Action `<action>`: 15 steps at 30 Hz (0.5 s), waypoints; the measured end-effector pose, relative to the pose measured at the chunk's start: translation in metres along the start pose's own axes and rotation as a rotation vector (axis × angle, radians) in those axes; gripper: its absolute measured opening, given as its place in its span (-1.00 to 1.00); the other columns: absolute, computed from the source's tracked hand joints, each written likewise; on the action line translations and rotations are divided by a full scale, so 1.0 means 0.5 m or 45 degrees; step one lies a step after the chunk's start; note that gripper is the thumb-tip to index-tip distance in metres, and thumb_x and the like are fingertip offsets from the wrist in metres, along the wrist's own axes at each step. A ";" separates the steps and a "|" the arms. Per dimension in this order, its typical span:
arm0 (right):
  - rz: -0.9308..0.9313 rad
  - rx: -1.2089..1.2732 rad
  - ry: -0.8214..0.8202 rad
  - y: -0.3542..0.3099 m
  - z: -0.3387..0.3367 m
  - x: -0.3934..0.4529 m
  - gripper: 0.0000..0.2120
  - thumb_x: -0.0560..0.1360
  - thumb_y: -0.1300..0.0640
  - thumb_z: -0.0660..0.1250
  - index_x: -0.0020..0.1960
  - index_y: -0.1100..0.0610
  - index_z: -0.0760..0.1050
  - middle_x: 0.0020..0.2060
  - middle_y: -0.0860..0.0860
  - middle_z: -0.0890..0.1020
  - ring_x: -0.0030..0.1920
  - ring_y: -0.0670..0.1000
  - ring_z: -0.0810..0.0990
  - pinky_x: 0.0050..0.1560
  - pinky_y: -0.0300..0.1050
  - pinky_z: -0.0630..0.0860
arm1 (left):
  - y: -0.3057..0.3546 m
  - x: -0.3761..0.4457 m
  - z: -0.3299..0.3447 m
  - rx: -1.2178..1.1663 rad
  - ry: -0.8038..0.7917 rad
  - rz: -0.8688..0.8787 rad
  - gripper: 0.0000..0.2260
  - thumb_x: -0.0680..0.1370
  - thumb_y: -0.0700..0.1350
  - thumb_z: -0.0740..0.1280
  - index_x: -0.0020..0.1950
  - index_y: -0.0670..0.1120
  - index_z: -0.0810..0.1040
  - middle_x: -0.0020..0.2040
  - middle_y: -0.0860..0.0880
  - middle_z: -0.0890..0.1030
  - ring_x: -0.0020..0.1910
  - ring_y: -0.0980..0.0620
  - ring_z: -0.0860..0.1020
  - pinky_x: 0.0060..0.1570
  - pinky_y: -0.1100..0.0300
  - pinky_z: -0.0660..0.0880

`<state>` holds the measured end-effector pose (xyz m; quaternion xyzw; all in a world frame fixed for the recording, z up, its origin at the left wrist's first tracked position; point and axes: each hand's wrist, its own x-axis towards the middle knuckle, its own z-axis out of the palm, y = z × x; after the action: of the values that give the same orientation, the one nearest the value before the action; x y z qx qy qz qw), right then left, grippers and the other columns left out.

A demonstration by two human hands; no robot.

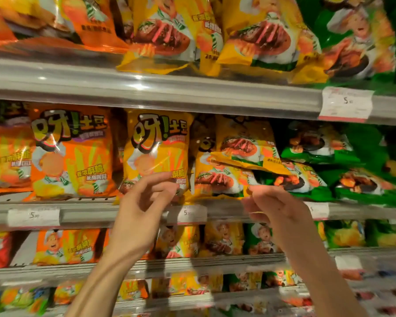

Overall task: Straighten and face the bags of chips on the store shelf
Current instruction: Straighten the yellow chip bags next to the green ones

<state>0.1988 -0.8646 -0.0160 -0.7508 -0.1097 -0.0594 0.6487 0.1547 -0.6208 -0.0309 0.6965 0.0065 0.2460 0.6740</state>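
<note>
On the middle shelf (133, 211) both hands are raised to the yellow row. The left hand (144, 202) sits at the lower right corner of the upright yellow bag (157, 152), its fingers loosely curled and fingertips (173, 177) touching or nearly touching the bag's face; whether they actually pinch the film cannot be told through the motion blur, though nothing appears enclosed. That bag already stands with its long axis vertical and its front outward. The right hand (277, 209) is just below and slightly right of the slumped yellow bag (217, 177), fingers bent, with the tips up at that bag's bottom right edge (a pinch on the seam is possible, yet the blur hides it). What the next move turns on is the tipped yellow bag (245, 145) lying above and slightly left of the right hand: its long axis runs nearly horizontal, sloping down to the right, and it rests across the top of the slumped bag, its low end toward the green bags (329, 175). The right hand is plainly the nearer one, so a lift and turn to vertical would likely fall to it, while the left hand steadies the neighbour.
</note>
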 end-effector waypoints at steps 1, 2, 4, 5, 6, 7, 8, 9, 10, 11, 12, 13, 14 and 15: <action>-0.019 -0.022 -0.036 -0.001 -0.022 0.015 -0.74 0.51 0.03 0.45 -0.04 0.24 0.63 -0.15 0.21 0.68 -0.07 0.30 0.64 0.04 0.31 0.58 | 0.009 -0.001 0.024 0.013 0.016 0.000 -0.70 0.47 0.05 0.45 0.15 -0.03 0.62 -0.04 -0.04 0.72 -0.02 -0.01 0.68 -0.01 0.29 0.58; -0.026 -0.040 -0.058 0.000 -0.043 0.028 -0.79 0.55 0.07 0.41 -0.02 0.23 0.63 -0.14 0.19 0.68 -0.07 0.29 0.65 0.02 0.30 0.58 | 0.017 -0.002 0.047 0.028 0.023 0.007 -0.73 0.49 0.01 0.41 0.16 -0.04 0.62 -0.04 0.00 0.72 -0.01 0.05 0.68 0.00 0.32 0.57; -0.020 -0.029 -0.058 -0.001 -0.077 0.055 -0.88 0.58 0.17 0.35 0.00 0.13 0.67 -0.14 0.03 0.74 -0.06 0.08 0.72 0.01 0.06 0.66 | 0.030 -0.001 0.087 0.073 0.025 0.023 -0.80 0.55 -0.09 0.39 0.17 -0.04 0.62 -0.03 0.03 0.71 0.00 0.13 0.67 0.06 0.28 0.57; -0.021 -0.028 -0.061 -0.003 -0.090 0.066 -0.88 0.59 0.19 0.34 -0.01 0.11 0.66 -0.14 -0.01 0.74 -0.05 0.00 0.72 0.01 -0.06 0.66 | 0.035 0.002 0.104 0.099 0.032 0.032 -0.81 0.57 -0.11 0.39 0.18 -0.03 0.62 -0.03 0.04 0.71 0.00 0.14 0.67 0.09 0.22 0.58; -0.030 -0.029 -0.072 -0.004 -0.101 0.076 -0.88 0.59 0.20 0.34 -0.03 0.10 0.66 -0.15 -0.03 0.74 -0.06 -0.03 0.72 -0.01 -0.12 0.66 | 0.037 0.007 0.119 0.130 0.047 0.042 -0.81 0.57 -0.11 0.39 0.19 -0.02 0.61 -0.02 0.04 0.71 0.01 0.13 0.66 0.10 0.16 0.59; -0.050 -0.027 -0.078 -0.003 -0.110 0.086 -0.90 0.58 0.19 0.35 -0.03 0.10 0.65 -0.15 -0.03 0.74 -0.07 -0.04 0.72 -0.03 -0.17 0.65 | 0.040 0.015 0.133 0.175 0.062 0.059 -0.80 0.57 -0.08 0.40 0.19 0.01 0.61 -0.02 0.06 0.70 0.02 0.14 0.66 0.10 0.13 0.60; -0.081 -0.020 -0.086 -0.001 -0.119 0.094 -0.91 0.57 0.18 0.36 -0.01 0.09 0.65 -0.14 -0.02 0.74 -0.06 -0.04 0.72 -0.05 -0.21 0.64 | 0.043 0.024 0.146 0.232 0.073 0.080 -0.79 0.57 -0.05 0.40 0.20 0.04 0.60 0.00 0.08 0.69 0.03 0.16 0.64 0.10 0.14 0.59; -0.108 -0.004 -0.089 0.001 -0.126 0.098 -0.91 0.55 0.14 0.37 0.02 0.09 0.64 -0.13 -0.01 0.74 -0.06 -0.04 0.72 -0.07 -0.23 0.62 | 0.045 0.035 0.157 0.292 0.073 0.095 -0.77 0.57 0.00 0.40 0.22 0.07 0.58 0.03 0.11 0.68 0.04 0.20 0.62 0.10 0.18 0.57; -0.119 0.028 -0.089 0.001 -0.132 0.102 -0.85 0.52 0.08 0.38 0.06 0.09 0.62 -0.12 0.01 0.74 -0.06 -0.03 0.71 -0.08 -0.25 0.61 | 0.045 0.047 0.168 0.353 0.064 0.102 -0.73 0.56 0.05 0.40 0.26 0.09 0.55 0.08 0.14 0.65 0.06 0.25 0.60 0.10 0.24 0.54; -0.109 0.059 -0.082 0.001 -0.136 0.106 -0.75 0.47 0.02 0.39 0.10 0.09 0.61 -0.12 0.01 0.74 -0.07 -0.02 0.71 -0.08 -0.25 0.60 | 0.047 0.060 0.178 0.414 0.059 0.105 -0.67 0.55 0.10 0.38 0.31 0.11 0.51 0.15 0.15 0.60 0.09 0.28 0.56 0.10 0.28 0.51; -0.092 0.076 -0.080 -0.001 -0.138 0.110 -0.68 0.45 -0.02 0.39 0.15 0.08 0.59 -0.13 0.01 0.74 -0.08 -0.02 0.70 -0.09 -0.24 0.59 | 0.047 0.076 0.187 0.481 0.057 0.105 -0.60 0.55 0.16 0.37 0.37 0.12 0.47 0.21 0.14 0.56 0.13 0.28 0.53 0.12 0.27 0.48; -0.078 0.068 -0.078 -0.004 -0.138 0.115 -0.66 0.47 -0.03 0.40 0.20 0.06 0.57 -0.15 0.01 0.73 -0.11 -0.01 0.69 -0.09 -0.22 0.59 | 0.047 0.091 0.195 0.548 0.051 0.109 -0.53 0.54 0.22 0.35 0.42 0.12 0.42 0.27 0.12 0.52 0.17 0.25 0.51 0.17 0.22 0.47; -0.068 0.044 -0.085 -0.005 -0.137 0.121 -0.67 0.51 -0.02 0.39 0.25 0.03 0.54 -0.16 0.01 0.73 -0.14 -0.02 0.68 -0.09 -0.19 0.58 | 0.046 0.106 0.202 0.609 0.038 0.100 -0.46 0.53 0.29 0.32 0.46 0.12 0.39 0.31 0.10 0.50 0.20 0.20 0.50 0.21 0.15 0.48; -0.059 0.008 -0.092 -0.006 -0.135 0.126 -0.68 0.56 0.00 0.37 0.30 -0.01 0.50 -0.18 0.01 0.73 -0.18 -0.04 0.68 -0.08 -0.16 0.56 | 0.048 0.119 0.209 0.646 0.020 0.081 -0.40 0.52 0.34 0.29 0.48 0.11 0.35 0.32 0.09 0.50 0.21 0.16 0.51 0.24 0.10 0.49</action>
<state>0.2626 -0.9253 0.0119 -0.7476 -0.1506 -0.0467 0.6451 0.2360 -0.7006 0.0149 0.8413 0.0514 0.2630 0.4695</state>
